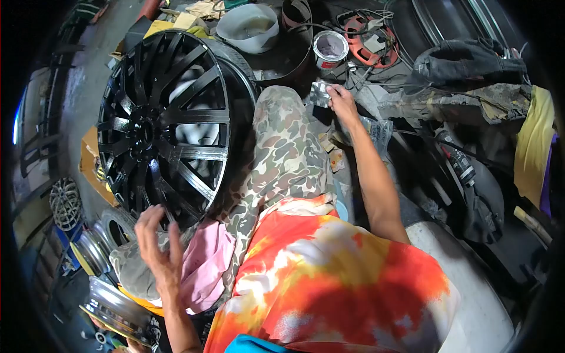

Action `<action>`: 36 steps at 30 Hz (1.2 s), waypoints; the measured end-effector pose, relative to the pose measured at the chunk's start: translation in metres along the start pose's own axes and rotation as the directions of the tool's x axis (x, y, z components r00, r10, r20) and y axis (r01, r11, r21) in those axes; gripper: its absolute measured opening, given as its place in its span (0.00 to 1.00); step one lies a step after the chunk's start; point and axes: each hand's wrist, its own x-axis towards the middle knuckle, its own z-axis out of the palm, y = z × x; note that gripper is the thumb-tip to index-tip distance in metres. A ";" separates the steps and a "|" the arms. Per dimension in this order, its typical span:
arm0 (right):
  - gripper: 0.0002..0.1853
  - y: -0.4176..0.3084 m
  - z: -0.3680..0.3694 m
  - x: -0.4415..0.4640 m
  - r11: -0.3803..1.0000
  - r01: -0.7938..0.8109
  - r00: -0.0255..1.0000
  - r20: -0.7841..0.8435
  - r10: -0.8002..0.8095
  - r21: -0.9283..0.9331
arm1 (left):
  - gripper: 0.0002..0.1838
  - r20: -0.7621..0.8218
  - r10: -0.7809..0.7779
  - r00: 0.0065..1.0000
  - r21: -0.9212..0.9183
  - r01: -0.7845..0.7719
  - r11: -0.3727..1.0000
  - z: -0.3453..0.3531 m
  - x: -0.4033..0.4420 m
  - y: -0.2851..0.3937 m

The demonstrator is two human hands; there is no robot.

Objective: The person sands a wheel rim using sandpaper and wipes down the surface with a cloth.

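A glossy black multi-spoke wheel rim (144, 132) stands upright in front of me, against my camouflage-covered leg. My left hand (159, 244) is raised at the rim's lower edge, fingers apart, with nothing visible in it. Out to the right, my right hand (342, 101) pinches a small silvery flat piece (319, 94) between thumb and fingers. Just beyond that piece stands an open can (331, 49) with greyish content. A pink cloth (206, 265) lies over my left thigh.
Behind the rim are a translucent white bowl (248, 28) and a red tool with cables (371, 41). Dark fabric (465, 63) and a yellow cloth (534, 144) are at the right. Chrome rims (120, 306) lie lower left, where part of another person's hand (135, 346) shows.
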 end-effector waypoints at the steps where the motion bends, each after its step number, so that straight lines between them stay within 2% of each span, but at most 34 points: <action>1: 0.17 0.003 -0.005 0.000 0.998 -0.022 0.999 0.032 0.020 0.063 | 0.16 -0.051 -0.044 0.998 0.028 0.045 0.999 -0.004 -0.004 -0.010; 2: 0.18 -0.001 -0.013 -0.002 0.997 0.028 0.996 0.089 -0.022 -0.073 | 0.16 -0.077 -0.078 0.994 0.053 0.082 0.995 -0.011 -0.010 -0.020; 3: 0.18 -0.007 -0.015 -0.005 0.996 0.034 0.994 0.103 -0.025 -0.081 | 0.16 -0.108 -0.116 0.987 0.080 0.125 0.989 -0.018 -0.017 -0.029; 5: 0.18 -0.016 -0.015 -0.008 0.960 0.116 0.990 0.110 -0.090 -0.256 | 0.14 -0.124 -0.181 0.976 0.099 0.193 0.976 -0.035 -0.029 -0.039; 7: 0.19 -0.026 -0.017 -0.005 0.959 0.090 0.986 0.159 -0.048 -0.269 | 0.12 -0.151 -0.208 0.966 0.170 0.232 0.958 -0.051 -0.042 -0.054; 9: 0.24 -0.037 -0.017 -0.005 0.782 0.340 0.939 0.150 -0.308 -0.523 | 0.11 -0.261 -0.230 0.938 0.224 0.290 0.930 -0.067 -0.066 -0.080; 10: 0.30 -0.055 -0.017 -0.005 0.767 0.322 0.946 0.155 -0.285 -0.555 | 0.11 -0.299 -0.314 0.901 0.208 0.383 0.900 -0.073 -0.080 -0.091; 11: 0.25 -0.074 -0.015 -0.008 0.708 0.393 0.909 0.132 -0.395 -0.587 | 0.11 -0.335 -0.396 0.855 0.188 0.473 0.861 -0.078 -0.092 -0.100; 13: 0.17 -0.115 -0.002 -0.001 0.832 0.373 0.923 0.070 -0.380 -0.410 | 0.09 -0.347 -0.411 0.843 0.182 0.490 0.853 -0.070 -0.103 -0.110; 14: 0.13 -0.132 0.011 0.009 0.741 0.502 0.841 0.052 -0.538 -0.447 | 0.10 -0.383 -0.430 0.817 0.109 0.503 0.857 -0.061 -0.101 -0.111; 15: 0.13 -0.152 0.021 0.018 0.702 0.568 0.800 0.088 -0.593 -0.429 | 0.10 -0.417 -0.449 0.790 0.038 0.509 0.860 -0.055 -0.097 -0.112; 17: 0.13 -0.194 0.053 0.038 0.637 0.674 0.726 0.177 -0.664 -0.373 | 0.11 -0.401 -0.449 0.798 0.067 0.515 0.855 -0.056 -0.091 -0.118; 19: 0.12 -0.213 0.088 0.075 0.537 0.744 0.659 0.303 -0.689 -0.398 | 0.10 -0.337 -0.475 0.812 0.058 0.522 0.851 -0.059 -0.090 -0.123; 21: 0.16 -0.214 0.127 0.129 0.442 0.757 0.647 0.457 -0.610 -0.481 | 0.09 -0.347 -0.478 0.807 0.045 0.523 0.851 -0.060 -0.088 -0.125; 23: 0.18 -0.195 0.166 0.199 0.583 0.725 0.655 0.628 -0.420 -0.366 | 0.09 -0.351 -0.484 0.801 0.041 0.530 0.847 -0.062 -0.085 -0.122; 25: 0.21 -0.177 0.201 0.247 0.702 0.532 0.770 0.616 -0.167 -0.473 | 0.06 -0.351 -0.525 0.775 0.023 0.568 0.823 -0.063 -0.085 -0.121; 26: 0.23 -0.164 0.215 0.268 0.799 0.349 0.845 0.533 -0.041 -0.491 | 0.06 -0.362 -0.529 0.768 0.017 0.573 0.820 -0.062 -0.087 -0.123; 29: 0.23 -0.165 0.217 0.262 0.672 0.493 0.846 0.485 -0.222 -0.553 | 0.05 -0.374 -0.548 0.748 0.022 0.598 0.801 -0.062 -0.093 -0.124; 32: 0.23 -0.174 0.196 0.244 0.549 0.595 0.804 0.417 -0.424 -0.587 | 0.05 -0.371 -0.554 0.745 -0.002 0.596 0.803 -0.063 -0.091 -0.123; 36: 0.23 -0.181 0.187 0.235 0.532 0.633 0.769 0.376 -0.517 -0.562 | 0.04 -0.392 -0.514 0.763 0.006 0.561 0.828 -0.063 -0.088 -0.123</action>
